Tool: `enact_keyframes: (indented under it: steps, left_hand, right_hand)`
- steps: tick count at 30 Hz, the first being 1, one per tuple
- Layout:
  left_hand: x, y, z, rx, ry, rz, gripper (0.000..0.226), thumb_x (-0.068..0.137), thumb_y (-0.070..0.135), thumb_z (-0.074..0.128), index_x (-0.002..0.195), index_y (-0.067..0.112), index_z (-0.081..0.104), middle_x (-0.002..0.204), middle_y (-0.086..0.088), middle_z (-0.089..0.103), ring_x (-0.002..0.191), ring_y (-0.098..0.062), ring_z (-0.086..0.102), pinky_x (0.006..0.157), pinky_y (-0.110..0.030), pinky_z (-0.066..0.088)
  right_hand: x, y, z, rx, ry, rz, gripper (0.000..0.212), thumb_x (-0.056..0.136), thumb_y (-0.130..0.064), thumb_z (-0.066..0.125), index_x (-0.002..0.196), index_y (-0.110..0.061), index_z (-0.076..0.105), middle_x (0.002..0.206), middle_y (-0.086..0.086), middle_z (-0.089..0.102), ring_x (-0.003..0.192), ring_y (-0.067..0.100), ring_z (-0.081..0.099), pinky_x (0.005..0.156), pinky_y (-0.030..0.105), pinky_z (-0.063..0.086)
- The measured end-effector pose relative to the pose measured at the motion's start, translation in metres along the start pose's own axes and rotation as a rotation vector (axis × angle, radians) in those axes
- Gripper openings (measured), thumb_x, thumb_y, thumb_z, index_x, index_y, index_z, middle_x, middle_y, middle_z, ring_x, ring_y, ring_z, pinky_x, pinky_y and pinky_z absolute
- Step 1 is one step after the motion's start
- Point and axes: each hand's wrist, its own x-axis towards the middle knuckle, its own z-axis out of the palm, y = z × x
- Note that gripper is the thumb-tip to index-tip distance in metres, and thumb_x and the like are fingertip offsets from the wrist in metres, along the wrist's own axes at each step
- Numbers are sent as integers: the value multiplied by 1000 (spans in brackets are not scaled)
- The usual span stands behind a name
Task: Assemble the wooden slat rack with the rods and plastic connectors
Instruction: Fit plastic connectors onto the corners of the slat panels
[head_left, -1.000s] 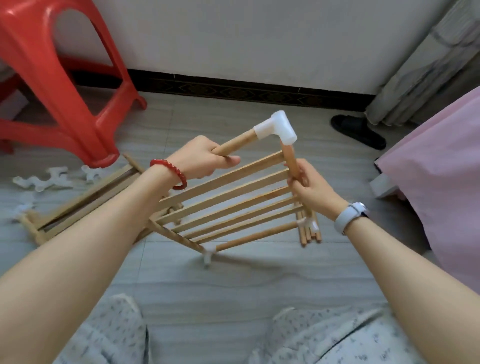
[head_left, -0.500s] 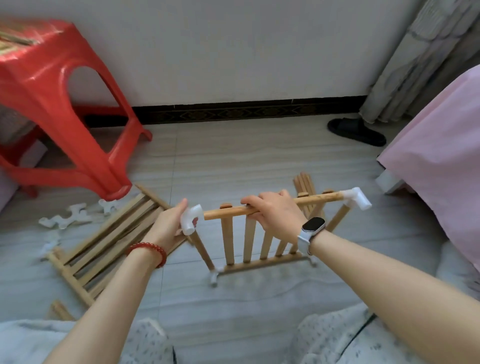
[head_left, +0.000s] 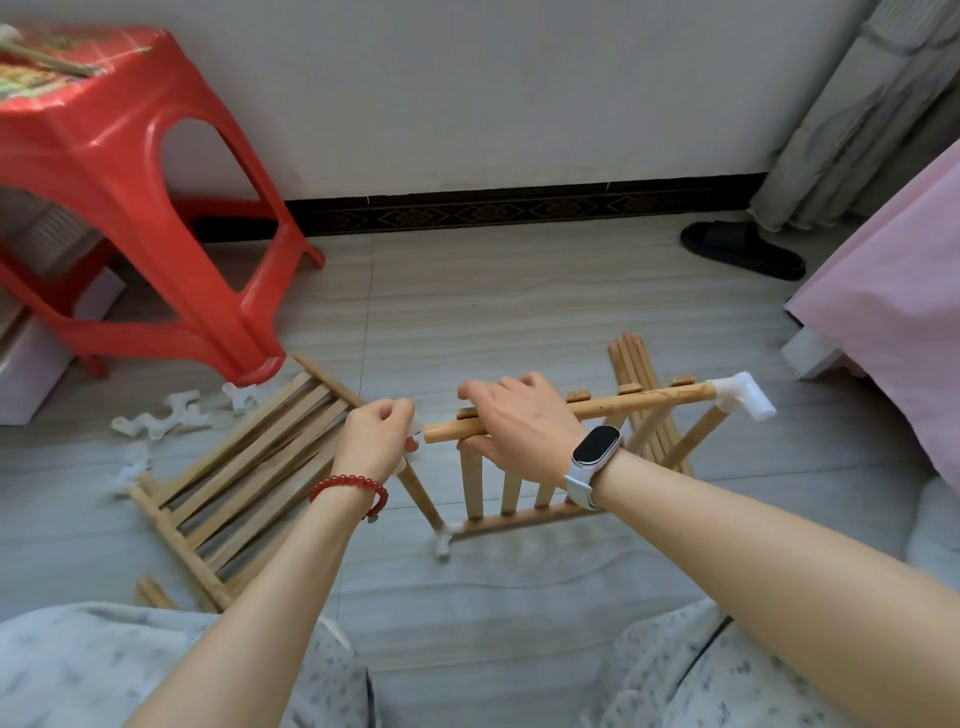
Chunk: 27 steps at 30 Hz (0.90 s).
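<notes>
From the head camera, the slat panel (head_left: 511, 483) stands on edge on the floor (head_left: 519, 322), in front of the red stool (head_left: 130, 171). The right hand (head_left: 524, 431) curls its fingers over the top rod (head_left: 623, 408) of the panel, gripping it. At the rod's far right end sits a white corner connector (head_left: 743, 395). The rod's left end is bare, just apart from the left hand (head_left: 376, 441), whose fingers are clenched around a white connector (head_left: 415, 423) mostly hidden in the grip. A second slat panel (head_left: 234, 478) lies flat on the floor to the left of the standing one, and loose white connectors (head_left: 161, 421) lie near the stool's leg. A bundle of rods (head_left: 631, 358) lies behind the standing panel.
</notes>
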Motion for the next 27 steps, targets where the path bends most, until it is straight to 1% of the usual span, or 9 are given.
enact_keyframes:
  steps: [3, 6, 8, 10, 11, 14, 18, 22, 27]
  left_hand:
    - [-1, -2, -3, 53, -25, 29, 25, 88, 17, 43, 68, 6, 52, 66, -6, 55, 46, -2, 45, 49, -22, 32]
    - [-2, -3, -4, 87, -44, 73, 28, 89, 15, 43, 62, 9, 48, 60, -2, 50, 46, -5, 41, 44, -19, 30]
    - [-2, -4, -4, 107, -68, 111, 33, 92, 15, 42, 61, 10, 50, 57, 2, 49, 42, -2, 41, 39, -13, 29]
    - [-4, -5, -1, 118, -110, 139, 38, 97, 23, 40, 70, 4, 60, 58, 1, 55, 37, 1, 43, 37, -11, 29]
    - [-4, -6, 1, 112, -125, 149, 43, 99, 29, 38, 78, 1, 63, 61, -2, 59, 40, 1, 48, 40, -14, 33]
    - [-2, -5, 3, 83, -122, 159, 55, 99, 41, 33, 84, 0, 66, 68, -6, 65, 64, -18, 63, 56, -25, 44]
    - [-3, -1, 4, 150, -94, 183, 55, 100, 39, 32, 76, 0, 63, 60, 1, 59, 58, -12, 55, 52, -23, 33]
    - [-4, 0, 5, 196, -98, 180, 57, 101, 38, 30, 83, -2, 66, 58, 4, 55, 52, -6, 48, 50, -22, 32]
    - [1, 1, 3, 259, -163, 175, 58, 101, 40, 26, 75, 9, 68, 57, 0, 53, 50, -10, 44, 50, -25, 31]
  right_hand:
    - [3, -4, 4, -34, -23, -63, 35, 99, -38, 36, 128, -18, 39, 110, 3, 58, 98, 28, 56, 77, 36, 32]
    - [5, -3, 4, -39, -10, -72, 29, 100, -36, 33, 121, -16, 41, 100, 5, 59, 90, 28, 56, 72, 34, 29]
    - [7, -2, 4, -20, -10, -66, 27, 100, -36, 34, 118, -16, 42, 96, 3, 60, 86, 28, 56, 71, 34, 29]
    - [8, 0, 4, 3, -12, -52, 26, 100, -36, 35, 116, -17, 42, 93, 2, 60, 84, 27, 56, 70, 34, 30]
    - [9, 1, 4, 16, -10, -43, 25, 100, -35, 35, 116, -17, 41, 92, 1, 60, 84, 27, 56, 70, 34, 30]
    - [8, 4, 5, 48, -20, -45, 25, 100, -35, 36, 117, -18, 41, 92, 1, 62, 84, 27, 57, 70, 33, 29]
    - [3, 6, 6, 68, -4, -67, 24, 99, -36, 38, 117, -20, 42, 90, -1, 63, 81, 25, 57, 69, 33, 29]
    - [0, 6, 8, 96, 27, -51, 25, 98, -37, 39, 118, -21, 44, 90, 0, 65, 82, 26, 58, 70, 33, 31]
    - [-1, 6, 8, 98, 38, -43, 28, 98, -38, 38, 120, -21, 43, 91, 1, 65, 83, 27, 58, 70, 32, 30]
